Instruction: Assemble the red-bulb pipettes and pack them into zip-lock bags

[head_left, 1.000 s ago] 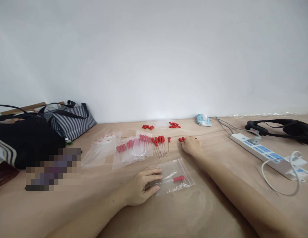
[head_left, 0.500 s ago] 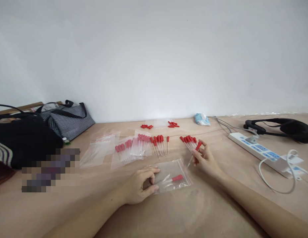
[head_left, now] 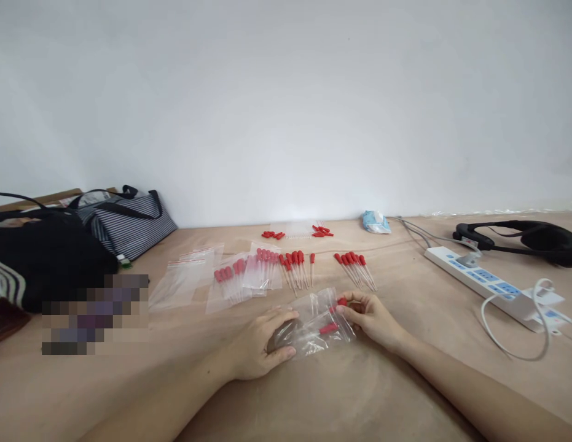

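A clear zip bag [head_left: 308,350] lies in front of me, its mouth towards the right. One dropper [head_left: 329,328] with a red rubber bulb rests inside it. My left hand [head_left: 262,344] holds the closed end of the bag between thumb and fingers. At the bag's mouth, my right hand [head_left: 371,316] pinches a second dropper [head_left: 342,302] by its red bulb, its glass stem pointing left into the bag. Beyond my right hand, several loose droppers [head_left: 354,265] lie fanned out, and another group [head_left: 295,264] lies left of them.
Filled bags of droppers [head_left: 235,282] and flat bags [head_left: 184,282] lie to the left. Loose red bulbs [head_left: 273,235] are at the back. A power strip [head_left: 483,279] with cables stands right, before a black headset [head_left: 520,239]. A striped bag [head_left: 129,224] sits far left.
My right hand has moved left with the dropper, from beside the bag to its mouth, putting the stem inside. The bag now bulges up more; my left hand has stayed on it.
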Demonstrator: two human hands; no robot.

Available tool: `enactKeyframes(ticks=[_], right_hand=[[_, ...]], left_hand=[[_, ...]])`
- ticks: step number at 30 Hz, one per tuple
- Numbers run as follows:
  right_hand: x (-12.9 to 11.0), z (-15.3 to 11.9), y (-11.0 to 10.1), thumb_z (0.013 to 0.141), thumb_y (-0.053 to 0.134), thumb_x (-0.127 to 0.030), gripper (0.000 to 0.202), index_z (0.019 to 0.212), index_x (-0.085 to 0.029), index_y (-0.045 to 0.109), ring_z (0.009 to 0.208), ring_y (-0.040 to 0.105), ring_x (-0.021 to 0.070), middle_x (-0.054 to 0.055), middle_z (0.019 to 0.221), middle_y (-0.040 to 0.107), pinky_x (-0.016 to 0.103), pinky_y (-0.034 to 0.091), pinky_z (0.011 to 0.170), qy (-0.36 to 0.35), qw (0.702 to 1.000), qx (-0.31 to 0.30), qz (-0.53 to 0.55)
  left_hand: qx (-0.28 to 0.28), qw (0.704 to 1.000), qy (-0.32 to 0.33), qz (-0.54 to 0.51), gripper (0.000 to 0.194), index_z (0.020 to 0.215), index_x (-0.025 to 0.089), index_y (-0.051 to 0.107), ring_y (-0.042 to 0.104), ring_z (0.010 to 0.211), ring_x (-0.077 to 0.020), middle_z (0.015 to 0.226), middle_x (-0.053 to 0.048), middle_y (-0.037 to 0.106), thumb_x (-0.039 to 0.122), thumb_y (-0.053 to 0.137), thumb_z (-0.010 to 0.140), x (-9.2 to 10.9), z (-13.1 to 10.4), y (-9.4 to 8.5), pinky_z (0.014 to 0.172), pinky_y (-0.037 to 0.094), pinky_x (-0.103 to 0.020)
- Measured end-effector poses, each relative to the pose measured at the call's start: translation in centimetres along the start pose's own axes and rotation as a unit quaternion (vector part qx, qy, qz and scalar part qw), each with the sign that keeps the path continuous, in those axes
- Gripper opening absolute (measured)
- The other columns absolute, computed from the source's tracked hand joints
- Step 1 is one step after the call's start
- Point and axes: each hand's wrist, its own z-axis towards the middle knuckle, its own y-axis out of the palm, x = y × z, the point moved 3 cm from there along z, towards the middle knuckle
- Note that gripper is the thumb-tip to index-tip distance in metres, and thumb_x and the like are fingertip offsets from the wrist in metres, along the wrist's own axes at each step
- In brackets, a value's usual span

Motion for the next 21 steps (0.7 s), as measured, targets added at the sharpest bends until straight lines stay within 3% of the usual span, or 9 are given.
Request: enactKeyframes(ticks=[4,8,11,13,14,16,18,21], right_hand=[[0.7,0.4,-0.2,0.055,0.071,-0.043,0.037,0.074,-0.018,0.052,0.039,0.039,0.0040,-0.005,0.057,0.052,0.018,0.029,0.037,-0.013,1.000,0.002,-0.028],[1.0,0.5,0.1,0.060,0.068,-0.043,0.028,0.066,-0.017,0.060,0.057,0.050,0.0101,0.001,0.071,0.056,0.023,0.041,0.050,-0.070,0.990,0.002,-0.126],[0.4,0.3,0.7,0.071,0.058,-0.042,0.028,0.061,-0.017,0.064,0.076,0.054,0.0144,0.005,0.087,0.056,0.026,0.044,0.066,-0.131,0.970,-0.067,-0.195],[-0.1,0.5,0.1,0.076,0.052,-0.039,0.030,0.063,-0.017,0.065,0.077,0.054,0.0146,0.006,0.088,0.057,0.027,0.044,0.068,-0.151,0.957,-0.087,-0.233],[-0.4,1.0,-0.6,0.076,0.050,-0.038,0.028,0.067,-0.017,0.066,0.074,0.053,0.0144,0.006,0.086,0.057,0.027,0.043,0.066,-0.156,0.952,-0.061,-0.257],[-1.1,2.4,-2.8,0.075,0.051,-0.036,0.024,0.080,-0.018,0.065,0.069,0.053,0.0147,0.005,0.081,0.059,0.026,0.042,0.062,-0.154,0.933,0.056,-0.321],[-1.9,4.1,-5.1,0.072,0.051,-0.033,0.020,0.074,-0.018,0.063,0.072,0.054,0.0163,0.005,0.080,0.061,0.026,0.040,0.063,-0.143,0.891,0.166,-0.397],[-2.7,6.5,-7.2,0.070,0.053,-0.035,0.022,0.073,-0.016,0.062,0.073,0.056,0.0181,0.008,0.079,0.063,0.025,0.037,0.059,-0.070,0.837,0.247,-0.483]], left_hand=[[-0.008,1.000,-0.008,0.007,0.051,0.126,0.023,0.037,0.034,0.123,-0.0275,0.131,-0.007,0.042,0.034,0.052,0.078,-0.2,0.0,0.2,0.099,0.031,-0.045],[-0.005,1.000,-0.005,0.012,0.050,0.126,0.022,0.039,0.036,0.121,-0.0261,0.130,-0.008,0.044,0.035,0.051,0.079,-0.2,0.1,0.2,0.099,0.031,-0.045],[0.010,1.000,0.015,0.003,0.049,0.125,0.022,0.041,0.039,0.119,-0.0249,0.129,-0.007,0.046,0.034,0.052,0.079,0.0,0.2,0.1,0.100,0.030,-0.045],[0.013,0.999,0.037,-0.003,0.045,0.122,0.024,0.045,0.041,0.119,-0.0236,0.128,-0.006,0.047,0.032,0.052,0.079,0.2,0.2,0.0,0.101,0.030,-0.043],[0.011,0.999,0.044,-0.004,0.042,0.121,0.024,0.047,0.041,0.118,-0.0231,0.127,-0.005,0.048,0.032,0.051,0.079,0.3,0.3,0.0,0.101,0.030,-0.043],[0.005,0.999,0.042,-0.002,0.038,0.117,0.025,0.052,0.042,0.118,-0.0231,0.127,-0.006,0.048,0.031,0.051,0.079,0.3,0.3,0.0,0.100,0.030,-0.043],[-0.001,1.000,0.030,0.003,0.037,0.116,0.025,0.054,0.042,0.118,-0.0233,0.127,-0.006,0.048,0.031,0.051,0.079,0.3,0.3,0.0,0.100,0.031,-0.043],[-0.001,1.000,0.024,0.006,0.037,0.116,0.025,0.053,0.042,0.118,-0.0228,0.127,-0.006,0.047,0.032,0.051,0.079,0.3,0.3,0.0,0.099,0.032,-0.042]])
